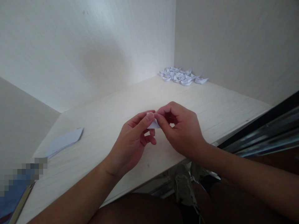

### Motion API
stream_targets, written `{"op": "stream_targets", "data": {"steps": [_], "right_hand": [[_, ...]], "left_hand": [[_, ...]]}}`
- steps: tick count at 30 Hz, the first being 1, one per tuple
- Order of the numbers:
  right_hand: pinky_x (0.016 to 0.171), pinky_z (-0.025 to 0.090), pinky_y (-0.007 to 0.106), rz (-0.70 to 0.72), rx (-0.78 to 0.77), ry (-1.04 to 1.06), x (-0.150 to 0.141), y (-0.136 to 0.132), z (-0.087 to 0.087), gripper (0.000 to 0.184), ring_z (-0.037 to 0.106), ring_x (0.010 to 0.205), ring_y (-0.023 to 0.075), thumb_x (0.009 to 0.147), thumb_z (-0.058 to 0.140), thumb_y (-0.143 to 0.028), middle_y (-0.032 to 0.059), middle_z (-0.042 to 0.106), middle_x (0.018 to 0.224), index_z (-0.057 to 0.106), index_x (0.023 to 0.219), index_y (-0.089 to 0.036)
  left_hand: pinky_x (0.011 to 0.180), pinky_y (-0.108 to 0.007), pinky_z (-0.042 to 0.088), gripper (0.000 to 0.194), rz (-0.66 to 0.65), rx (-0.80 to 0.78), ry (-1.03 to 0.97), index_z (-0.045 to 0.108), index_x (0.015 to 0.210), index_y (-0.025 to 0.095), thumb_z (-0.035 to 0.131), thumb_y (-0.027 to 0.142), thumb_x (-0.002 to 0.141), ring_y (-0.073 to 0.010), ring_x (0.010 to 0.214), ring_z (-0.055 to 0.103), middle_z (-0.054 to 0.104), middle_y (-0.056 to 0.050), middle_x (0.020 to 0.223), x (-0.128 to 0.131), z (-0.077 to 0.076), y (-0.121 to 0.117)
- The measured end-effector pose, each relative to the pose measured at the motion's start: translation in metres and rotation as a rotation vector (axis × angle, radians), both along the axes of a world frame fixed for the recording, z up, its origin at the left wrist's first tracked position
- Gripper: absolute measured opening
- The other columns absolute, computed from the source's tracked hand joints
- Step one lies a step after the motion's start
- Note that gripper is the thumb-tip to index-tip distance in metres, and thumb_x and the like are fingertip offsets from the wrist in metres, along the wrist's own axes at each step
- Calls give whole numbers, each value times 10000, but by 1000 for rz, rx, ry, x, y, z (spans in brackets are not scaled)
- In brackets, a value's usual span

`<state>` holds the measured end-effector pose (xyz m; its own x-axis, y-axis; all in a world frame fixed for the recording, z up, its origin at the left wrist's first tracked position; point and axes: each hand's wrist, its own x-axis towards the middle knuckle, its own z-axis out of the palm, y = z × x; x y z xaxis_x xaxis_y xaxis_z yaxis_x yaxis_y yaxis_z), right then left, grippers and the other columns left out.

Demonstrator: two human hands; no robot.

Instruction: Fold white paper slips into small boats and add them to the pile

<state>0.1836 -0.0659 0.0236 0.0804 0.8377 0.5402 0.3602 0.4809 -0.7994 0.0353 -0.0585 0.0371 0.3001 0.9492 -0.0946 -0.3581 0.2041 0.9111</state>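
A small folded piece of white paper point(153, 124) is pinched between my two hands above the pale wooden surface. My left hand point(134, 137) grips its left side between thumb and index finger, with the lower fingers curled beneath. From the right, my right hand point(181, 127) pinches the paper's upper edge with thumb and forefinger, close to the left thumb tip. Fingers cover much of the paper, so its full folded shape is hidden.
Several folded paper boats point(181, 77) are heaped in the far corner against the panels. A stack of white paper sheets point(65, 140) lies at the left. The pale surface point(112, 115) ends at a front edge above my legs and shoes point(184, 186).
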Motion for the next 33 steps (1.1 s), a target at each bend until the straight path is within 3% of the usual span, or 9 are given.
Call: {"op": "stream_targets", "data": {"steps": [3,8,12,17,27,33], "right_hand": [[646,473,296,38,19,-11,-2,0,-1,133,620,743,144,943,639,-269,38,699,844,644,834,-194],[534,499,249,349,-151,376,-2,4,-4,159,618,641,110,939,674,-343,10,700,812,677,923,-185],[534,536,230,477,-190,456,5,6,-3,172,647,679,104,856,784,-329,-3,708,876,698,910,-190],[567,556,252,443,-203,390,9,5,2,168,649,682,122,806,833,-301,1,705,790,730,837,-172],[672,572,298,286,-137,101,13,1,8,92,690,790,167,860,764,-314,27,782,917,804,848,-232],[755,593,357,213,-74,-14,11,4,6,85,722,796,197,876,729,-265,-1,801,905,807,846,-276]], "left_hand": [[457,-123,498,232,-13,-76,-71,767,957,161,842,299,787,-33,524,522,628,25,765,1,-1,1],[461,-110,496,182,-67,-42,-113,767,939,137,801,278,828,-47,548,566,655,12,739,1,-3,4],[505,-125,537,219,-22,-58,-137,748,1021,115,781,223,834,-47,557,576,680,5,779,1,-4,5],[532,-141,558,231,-14,-56,-150,757,1021,124,800,209,811,-73,617,637,715,-12,818,1,-5,6],[494,-158,529,196,12,-4,-60,796,927,145,838,256,771,-56,557,555,697,-2,745,-2,-8,10],[511,-164,519,195,39,65,-17,811,909,172,848,287,756,-88,663,617,726,-31,815,-6,-12,14]]}}
